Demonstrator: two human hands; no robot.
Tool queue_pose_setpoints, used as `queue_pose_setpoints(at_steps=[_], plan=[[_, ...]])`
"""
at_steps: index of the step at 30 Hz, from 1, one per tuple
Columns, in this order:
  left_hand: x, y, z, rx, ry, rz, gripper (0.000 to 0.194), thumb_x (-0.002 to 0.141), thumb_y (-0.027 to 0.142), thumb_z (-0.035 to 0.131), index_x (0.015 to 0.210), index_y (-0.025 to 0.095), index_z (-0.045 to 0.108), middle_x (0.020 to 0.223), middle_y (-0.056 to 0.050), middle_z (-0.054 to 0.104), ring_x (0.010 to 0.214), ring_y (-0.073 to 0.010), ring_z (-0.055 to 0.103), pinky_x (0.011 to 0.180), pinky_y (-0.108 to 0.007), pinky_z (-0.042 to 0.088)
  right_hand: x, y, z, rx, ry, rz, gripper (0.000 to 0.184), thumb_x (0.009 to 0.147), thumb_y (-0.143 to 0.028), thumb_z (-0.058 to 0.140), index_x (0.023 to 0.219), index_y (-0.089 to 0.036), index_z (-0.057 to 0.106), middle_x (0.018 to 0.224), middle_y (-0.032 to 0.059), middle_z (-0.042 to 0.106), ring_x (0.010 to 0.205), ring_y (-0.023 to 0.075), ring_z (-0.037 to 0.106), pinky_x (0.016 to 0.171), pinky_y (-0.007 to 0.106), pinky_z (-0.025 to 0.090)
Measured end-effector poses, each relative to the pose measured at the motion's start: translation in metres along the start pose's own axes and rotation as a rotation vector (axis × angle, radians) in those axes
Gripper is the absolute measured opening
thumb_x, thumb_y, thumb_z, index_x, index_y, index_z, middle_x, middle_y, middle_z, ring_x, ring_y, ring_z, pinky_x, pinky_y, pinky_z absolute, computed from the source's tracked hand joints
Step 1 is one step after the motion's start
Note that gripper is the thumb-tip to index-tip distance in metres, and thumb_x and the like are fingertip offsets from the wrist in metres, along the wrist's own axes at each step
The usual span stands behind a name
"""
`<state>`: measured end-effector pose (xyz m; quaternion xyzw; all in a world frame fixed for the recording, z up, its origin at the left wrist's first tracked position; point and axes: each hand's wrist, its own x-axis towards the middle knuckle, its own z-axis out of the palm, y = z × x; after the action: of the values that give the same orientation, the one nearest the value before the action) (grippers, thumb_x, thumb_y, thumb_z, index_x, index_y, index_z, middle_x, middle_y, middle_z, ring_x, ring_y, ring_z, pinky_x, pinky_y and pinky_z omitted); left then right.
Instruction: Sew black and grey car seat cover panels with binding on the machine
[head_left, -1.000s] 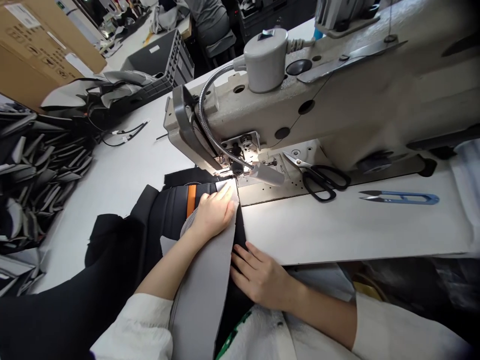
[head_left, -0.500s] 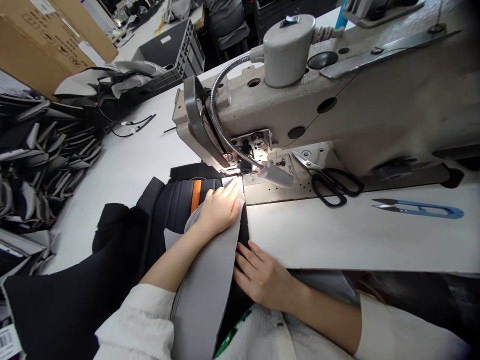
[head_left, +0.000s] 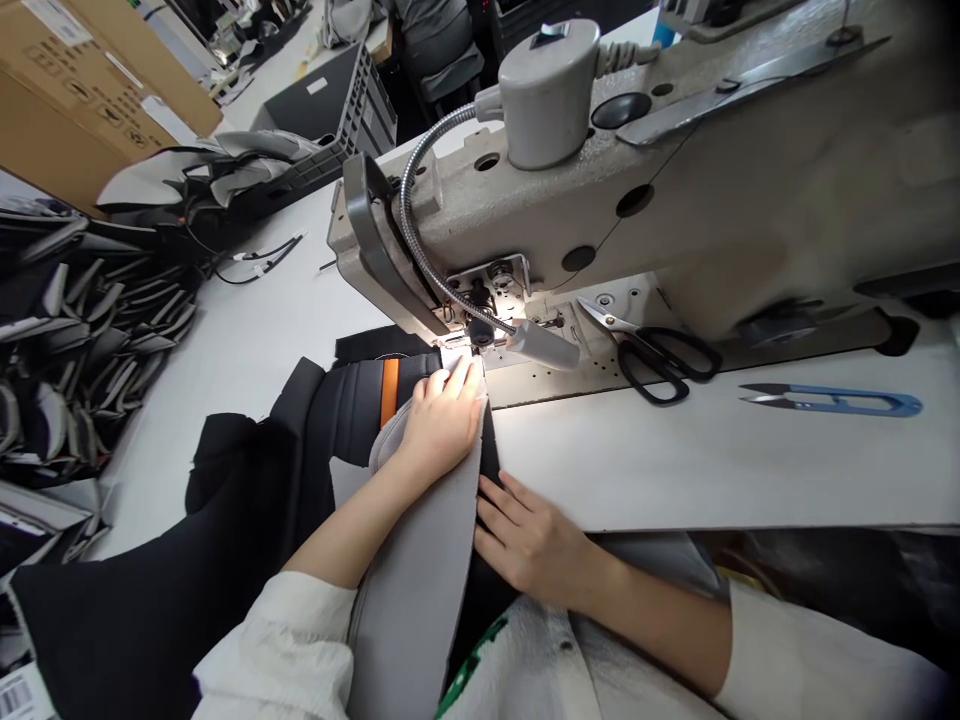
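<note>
My left hand [head_left: 442, 420] presses the grey fabric piece [head_left: 420, 580] down just in front of the lit needle area of the sewing machine [head_left: 480, 325]. Its fingers are bent and close together, the fingertips near the presser foot. Under the grey piece lies a black padded fabric piece [head_left: 352, 400] with an orange strip [head_left: 389, 392]; it spreads left across the table. My right hand [head_left: 536, 545] rests nearer my body, fingers stretched out over the black edge beside the grey piece. The right thumb is hidden.
Black-handled scissors [head_left: 652, 350] lie on the machine bed, with blue thread snips [head_left: 840, 400] farther right. Stacked fabric pieces [head_left: 90, 340] fill the left side. Behind them are a grey crate [head_left: 322, 110] and a cardboard box [head_left: 105, 90]. A lamp [head_left: 544, 345] hangs by the needle.
The view has shifted slightly, so the machine and tools sit a little farther left and higher. Both hands keep nearly the same places on the fabric.
</note>
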<state>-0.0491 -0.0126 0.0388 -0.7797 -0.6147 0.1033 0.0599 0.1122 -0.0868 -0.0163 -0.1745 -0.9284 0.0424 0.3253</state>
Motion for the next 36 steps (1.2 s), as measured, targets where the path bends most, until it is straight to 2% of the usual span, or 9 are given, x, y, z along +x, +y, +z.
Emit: queue_pose_setpoints(at_steps=[9,14,18,24,27,30,32,34,36], plan=[[-0.014,0.001,0.003,-0.017,0.046,0.022,0.045,0.093,0.027,0.034,0.136,0.014,0.039,0.144,-0.010,0.039,0.117,-0.0277,0.043,0.098,-0.042,0.037,-0.001,-0.005,0.003,-0.015,0.049,0.011,0.017,0.088,-0.012,0.046,0.088,-0.013,0.063,0.102,0.0107,0.065,0.111,0.0256,0.056,0.097,0.043,0.047],[-0.016,-0.004,0.002,-0.180,0.102,0.050,0.033,0.096,0.025,0.030,0.112,0.016,0.057,0.117,-0.009,0.059,0.104,-0.0226,0.050,0.092,-0.036,0.041,-0.003,-0.005,0.003,-0.010,0.037,0.000,0.019,0.089,-0.011,0.045,0.093,-0.013,0.063,0.105,0.0102,0.064,0.111,0.0246,0.056,0.099,0.042,0.046],[-0.019,0.000,0.000,-0.172,0.123,0.032,0.030,0.096,0.022,0.031,0.106,0.017,0.058,0.110,-0.009,0.060,0.100,-0.0223,0.051,0.089,-0.034,0.041,-0.004,-0.005,0.002,0.003,0.020,-0.009,0.019,0.089,-0.011,0.045,0.093,-0.012,0.063,0.105,0.0110,0.064,0.111,0.0260,0.055,0.099,0.043,0.046],[-0.003,0.007,-0.001,-0.116,0.093,-0.032,0.028,0.093,0.015,0.031,0.093,0.016,0.060,0.101,-0.009,0.061,0.094,-0.0228,0.052,0.086,-0.035,0.042,0.001,0.005,0.001,-0.025,-0.040,0.014,0.020,0.087,-0.010,0.046,0.096,-0.009,0.063,0.106,0.0119,0.063,0.113,0.0269,0.053,0.102,0.043,0.042],[0.011,0.004,0.000,-0.143,0.075,-0.025,0.028,0.092,0.014,0.032,0.099,0.016,0.060,0.104,-0.010,0.061,0.101,-0.0227,0.052,0.091,-0.036,0.041,0.008,0.016,0.000,-0.047,-0.081,-0.017,0.020,0.086,-0.010,0.047,0.098,-0.009,0.062,0.105,0.0128,0.062,0.113,0.0290,0.052,0.100,0.044,0.042],[0.017,-0.001,0.002,-0.156,0.088,0.021,0.031,0.091,0.014,0.033,0.112,0.013,0.057,0.115,-0.011,0.059,0.113,-0.0227,0.049,0.103,-0.037,0.035,0.017,0.032,-0.005,-0.057,-0.065,-0.079,0.015,0.083,-0.009,0.048,0.090,-0.011,0.061,0.098,0.0115,0.061,0.106,0.0279,0.054,0.089,0.041,0.046],[0.015,-0.004,0.002,-0.151,0.096,0.059,0.036,0.091,0.013,0.034,0.121,0.012,0.053,0.125,-0.011,0.055,0.123,-0.0240,0.042,0.109,-0.041,0.029,0.023,0.047,-0.008,-0.045,-0.046,-0.147,0.010,0.081,-0.009,0.050,0.078,-0.014,0.058,0.083,0.0071,0.059,0.086,0.0217,0.058,0.069,0.032,0.048],[0.008,-0.009,0.002,-0.152,0.085,0.098,0.042,0.090,0.017,0.037,0.131,0.011,0.045,0.137,-0.013,0.045,0.132,-0.0271,0.032,0.112,-0.045,0.026,0.027,0.064,-0.010,-0.036,-0.035,-0.205,0.013,0.079,-0.013,0.051,0.067,-0.017,0.052,0.068,0.0027,0.052,0.063,0.0164,0.051,0.051,0.028,0.038],[-0.001,-0.014,0.003,-0.169,0.059,0.116,0.050,0.090,0.023,0.040,0.138,0.012,0.036,0.146,-0.014,0.034,0.138,-0.0306,0.022,0.112,-0.049,0.026,0.031,0.081,-0.011,-0.041,-0.039,-0.218,0.020,0.079,-0.017,0.050,0.060,-0.018,0.047,0.060,0.0009,0.047,0.055,0.0150,0.044,0.047,0.028,0.032]])
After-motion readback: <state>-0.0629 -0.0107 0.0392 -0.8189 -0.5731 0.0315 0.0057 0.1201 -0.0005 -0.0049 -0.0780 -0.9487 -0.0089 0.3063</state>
